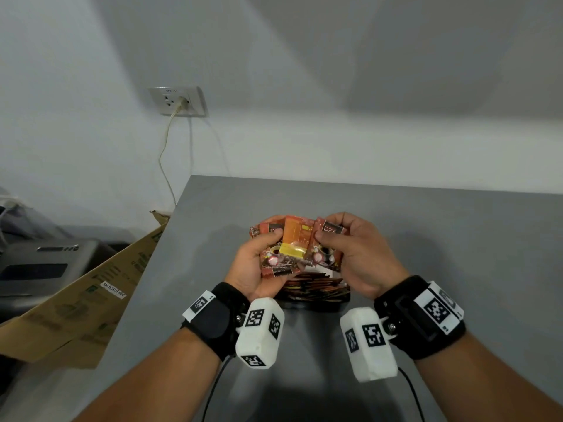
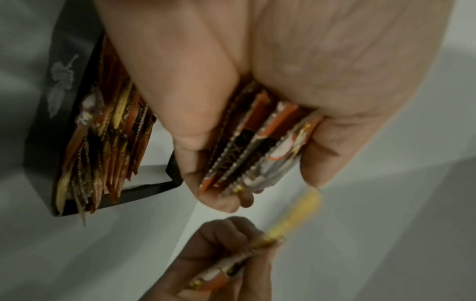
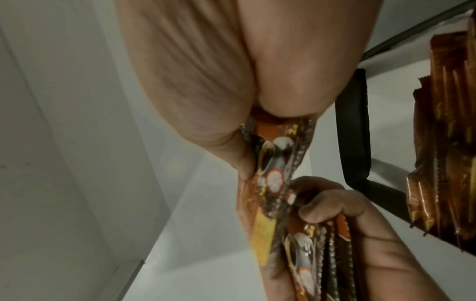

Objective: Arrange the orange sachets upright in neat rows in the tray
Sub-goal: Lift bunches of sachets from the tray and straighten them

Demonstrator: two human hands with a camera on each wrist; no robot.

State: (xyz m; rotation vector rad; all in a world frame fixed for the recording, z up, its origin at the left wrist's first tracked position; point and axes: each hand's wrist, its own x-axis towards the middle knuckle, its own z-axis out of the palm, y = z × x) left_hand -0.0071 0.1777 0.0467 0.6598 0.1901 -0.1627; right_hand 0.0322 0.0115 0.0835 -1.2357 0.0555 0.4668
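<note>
My left hand (image 1: 259, 263) grips a stack of orange sachets (image 1: 278, 257) (image 2: 247, 150) above the black tray (image 1: 313, 301). To its right, my right hand (image 1: 350, 254) pinches another orange sachet (image 1: 327, 248) (image 3: 268, 163) with thumb on its front. A sachet with a yellow band (image 1: 294, 242) stands between the two hands. The tray (image 2: 46, 126) holds several sachets (image 2: 108, 142) standing on edge in a packed row, partly hidden behind my hands in the head view. In the right wrist view the tray's row of sachets (image 3: 448, 142) appears at the right edge.
The grey table (image 1: 426, 239) runs back to a white wall. Beyond its left edge lean flattened cardboard boxes (image 1: 85, 300), with a grey machine (image 1: 39, 263) behind them. A wall socket (image 1: 178, 102) with a cable hangs above.
</note>
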